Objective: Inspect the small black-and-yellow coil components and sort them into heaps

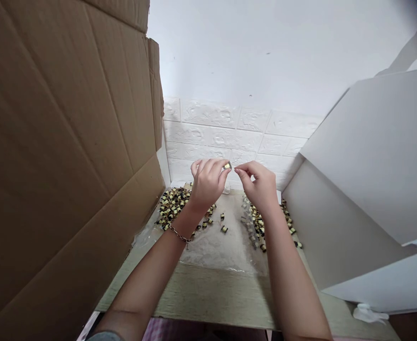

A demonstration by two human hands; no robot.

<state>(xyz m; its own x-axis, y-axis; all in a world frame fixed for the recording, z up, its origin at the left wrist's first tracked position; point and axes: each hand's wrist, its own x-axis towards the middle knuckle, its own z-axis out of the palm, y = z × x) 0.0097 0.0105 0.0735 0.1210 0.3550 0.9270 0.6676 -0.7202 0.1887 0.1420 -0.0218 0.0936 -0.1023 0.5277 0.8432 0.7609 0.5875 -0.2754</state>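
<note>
My left hand pinches a small yellow-and-black component at its fingertips, raised above the work surface. Its shape looks like a tiny coil or transformer, though the fingers partly hide it. My right hand sits just to the right, its fingertips close to that piece and apparently holding nothing. Below the hands, similar components lie in a heap on the left and a looser heap on the right. A few stray pieces lie between them on a clear plastic sheet.
A tall brown cardboard panel rises on the left, and a white board angles in on the right. Behind the heaps is a white brick-textured wall. A pale wooden board lies under the plastic, and a chain bracelet circles my left wrist.
</note>
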